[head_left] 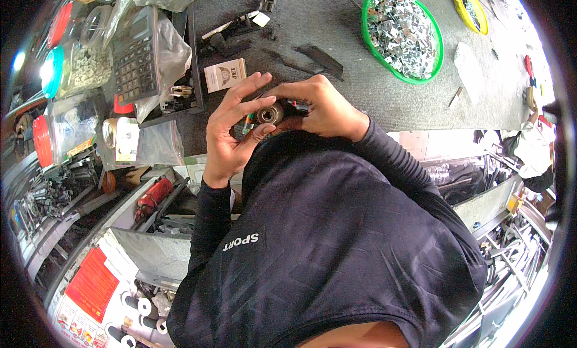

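Observation:
Close to my body, at the table's near edge, both hands are around a tool with a round, brownish metal chuck-like end [268, 115] that has a hole in its middle. My left hand [227, 131] has its thumb and a finger closed on the rim of that round end, while its other fingers stretch out above. From the right, my right hand [321, 110] curls around the dark body of the tool, most of which is hidden by the fingers and my shirt. Small red and green bits show between the hands. A white cigarette-type box [225, 76] lies just beyond my left hand.
A green basket [440, 47] full of small metal pieces stands at the far right, with a yellow basket [485, 29] behind it. Dark strips [320, 61] lie ahead. On the left are a calculator [136, 59], plastic bags and lidded jars. Metal profiles [511, 270] fill racks at lower right.

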Motion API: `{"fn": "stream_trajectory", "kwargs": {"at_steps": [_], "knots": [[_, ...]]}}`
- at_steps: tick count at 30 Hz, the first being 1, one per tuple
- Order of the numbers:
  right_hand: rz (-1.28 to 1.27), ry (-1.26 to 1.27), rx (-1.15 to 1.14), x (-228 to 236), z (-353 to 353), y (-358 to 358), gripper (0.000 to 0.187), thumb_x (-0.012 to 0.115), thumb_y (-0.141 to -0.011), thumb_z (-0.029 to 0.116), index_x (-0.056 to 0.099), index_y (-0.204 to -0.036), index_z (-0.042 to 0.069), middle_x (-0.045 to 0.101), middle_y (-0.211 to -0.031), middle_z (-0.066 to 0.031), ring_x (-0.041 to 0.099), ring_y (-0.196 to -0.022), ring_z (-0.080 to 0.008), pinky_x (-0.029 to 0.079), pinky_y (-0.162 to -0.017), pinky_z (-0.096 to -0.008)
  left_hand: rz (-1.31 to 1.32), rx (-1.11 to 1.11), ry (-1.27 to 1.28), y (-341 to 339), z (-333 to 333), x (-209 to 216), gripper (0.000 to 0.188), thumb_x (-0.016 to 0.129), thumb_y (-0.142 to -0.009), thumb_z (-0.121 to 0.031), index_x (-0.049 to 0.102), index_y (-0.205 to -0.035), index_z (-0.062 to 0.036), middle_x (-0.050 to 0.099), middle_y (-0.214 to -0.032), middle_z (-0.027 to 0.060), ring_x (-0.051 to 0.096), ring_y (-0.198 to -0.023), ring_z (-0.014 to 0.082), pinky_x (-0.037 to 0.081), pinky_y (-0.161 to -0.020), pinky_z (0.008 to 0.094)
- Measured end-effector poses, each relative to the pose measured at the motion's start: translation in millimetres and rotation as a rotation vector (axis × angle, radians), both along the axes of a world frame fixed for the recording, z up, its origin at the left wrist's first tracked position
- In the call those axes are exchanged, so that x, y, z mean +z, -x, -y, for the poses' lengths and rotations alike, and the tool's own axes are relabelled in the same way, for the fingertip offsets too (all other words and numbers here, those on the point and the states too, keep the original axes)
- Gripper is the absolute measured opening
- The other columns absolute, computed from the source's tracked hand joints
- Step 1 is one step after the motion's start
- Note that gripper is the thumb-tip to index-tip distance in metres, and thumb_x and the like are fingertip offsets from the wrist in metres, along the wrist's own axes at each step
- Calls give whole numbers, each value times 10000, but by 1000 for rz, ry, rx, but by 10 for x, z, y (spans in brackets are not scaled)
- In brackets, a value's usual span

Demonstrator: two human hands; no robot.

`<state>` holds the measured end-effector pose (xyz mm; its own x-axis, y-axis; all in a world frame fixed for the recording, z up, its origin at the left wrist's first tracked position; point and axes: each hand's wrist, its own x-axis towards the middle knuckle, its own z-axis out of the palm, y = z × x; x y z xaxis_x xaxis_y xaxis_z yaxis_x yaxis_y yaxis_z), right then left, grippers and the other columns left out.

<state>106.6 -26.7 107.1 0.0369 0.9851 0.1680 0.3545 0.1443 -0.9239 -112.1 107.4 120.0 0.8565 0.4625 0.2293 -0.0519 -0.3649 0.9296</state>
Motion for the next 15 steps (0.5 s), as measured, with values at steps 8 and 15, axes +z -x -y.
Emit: {"fn": "stream_trajectory", "kwargs": {"at_steps": [8,15], "knots": [[0,-14,-5,-32,-12,20,535,968,-804,207,783,-1278,43,813,-1118,-212,796,-1046,-449,636,-888,-450,74,89,67,-86,110,-42,568,981,-872,-202,758,-1366,-32,751,-1491,201,670,-1448,350,482,-1245,497],[11,49,2,2,4,-11,595,972,-792,209,783,-1331,43,814,-1198,-215,793,-1102,-446,640,-930,-436,37,-61,33,-18,-81,-37,520,979,-852,-169,819,-1334,-54,709,-1559,224,653,-1484,339,436,-1292,505]]}}
